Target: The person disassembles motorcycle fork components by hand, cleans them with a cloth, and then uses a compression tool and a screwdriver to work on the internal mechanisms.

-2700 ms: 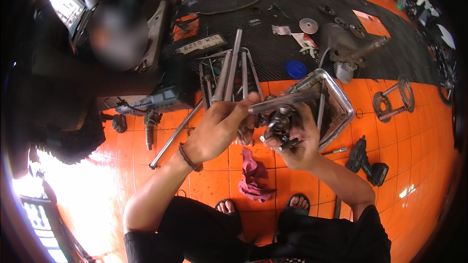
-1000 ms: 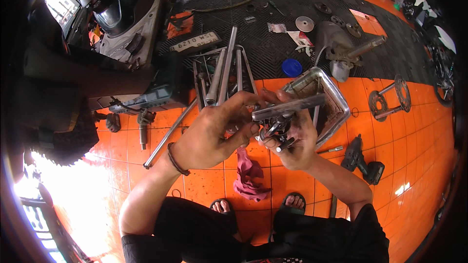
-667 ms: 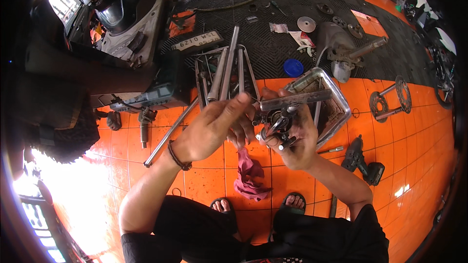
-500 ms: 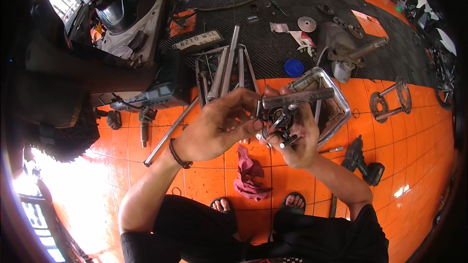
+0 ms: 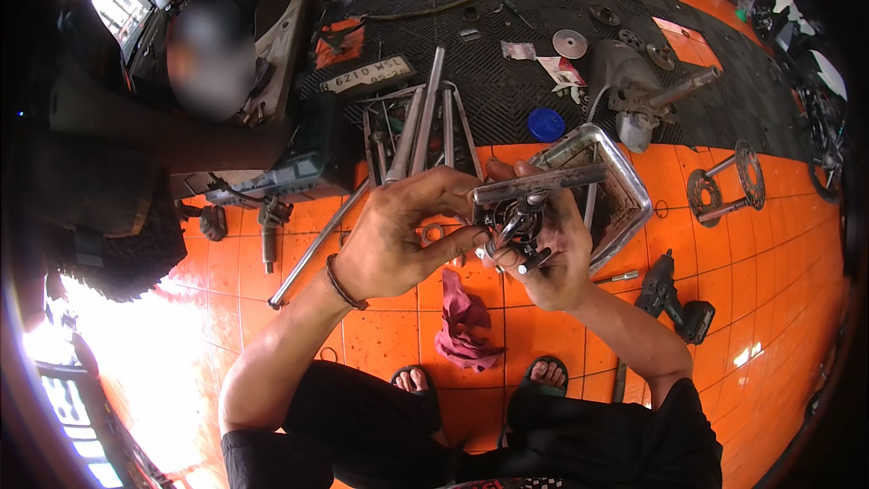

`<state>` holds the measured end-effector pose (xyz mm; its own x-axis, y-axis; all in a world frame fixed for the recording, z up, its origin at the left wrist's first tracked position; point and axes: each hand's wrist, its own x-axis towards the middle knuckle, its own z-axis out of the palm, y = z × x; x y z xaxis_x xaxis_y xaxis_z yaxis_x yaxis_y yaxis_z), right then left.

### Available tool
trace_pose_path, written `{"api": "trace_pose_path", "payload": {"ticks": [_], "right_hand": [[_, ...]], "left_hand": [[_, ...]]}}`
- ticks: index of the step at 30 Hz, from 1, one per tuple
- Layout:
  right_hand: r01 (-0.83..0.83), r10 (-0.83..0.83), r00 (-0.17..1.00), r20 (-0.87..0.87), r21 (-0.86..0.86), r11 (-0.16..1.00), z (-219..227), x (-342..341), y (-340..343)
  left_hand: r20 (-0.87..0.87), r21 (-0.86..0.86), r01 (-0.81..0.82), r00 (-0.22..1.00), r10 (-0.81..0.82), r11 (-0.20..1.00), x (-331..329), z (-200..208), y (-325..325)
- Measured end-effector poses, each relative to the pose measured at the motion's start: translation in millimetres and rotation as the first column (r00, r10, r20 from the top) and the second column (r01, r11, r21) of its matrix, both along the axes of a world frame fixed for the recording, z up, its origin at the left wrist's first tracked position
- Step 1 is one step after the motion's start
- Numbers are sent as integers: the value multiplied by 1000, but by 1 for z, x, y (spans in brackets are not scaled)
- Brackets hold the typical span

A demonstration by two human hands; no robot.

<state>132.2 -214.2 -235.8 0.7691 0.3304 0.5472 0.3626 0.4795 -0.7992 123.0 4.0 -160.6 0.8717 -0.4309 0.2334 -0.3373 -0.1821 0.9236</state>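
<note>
My right hand (image 5: 563, 258) cradles a dark, round metal part (image 5: 518, 217) over the floor, its fingers wrapped round the far side. A T-shaped metal tool (image 5: 541, 185) lies across that part, its grey bar slanting slightly up to the right and its shiny shank running down into the middle. From the left, my left hand (image 5: 407, 234) is closed, thumb and fingers pinching the near left edge of the same part. The exact kind of part cannot be made out, and my fingers hide some of it. A rectangular metal tray (image 5: 634, 199) stands just beyond my right hand.
Metal tubes (image 5: 422, 122) stand in a rack beyond my left hand. A maroon rag (image 5: 466, 321) lies between my feet, and a cordless impact wrench (image 5: 672, 297) at the right. Farther off are a blue lid (image 5: 546, 125), a grey housing (image 5: 625, 95) and brake discs (image 5: 724, 186).
The T-shaped tool's bar has shifted slightly left and its tilt has changed a little. My left hand has moved slightly; both hands keep hold of the part.
</note>
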Motion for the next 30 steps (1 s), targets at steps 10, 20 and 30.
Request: {"api": "trace_pose_path", "payload": {"ticks": [10,20,30], "right_hand": [[325,-214,927,308,-378,867,34,1,-18],[569,-288,791,540,-474,673,49,-29,-59],[641,-221,711,667,-486,594,51,-29,-54]], "left_hand": [[107,90,-99,990,90,991,-11,-10,-30],[411,179,-223,902,133,958,-20,-14,-39],[105,-79,-156,981,164,985,-24,-18,-47]]}}
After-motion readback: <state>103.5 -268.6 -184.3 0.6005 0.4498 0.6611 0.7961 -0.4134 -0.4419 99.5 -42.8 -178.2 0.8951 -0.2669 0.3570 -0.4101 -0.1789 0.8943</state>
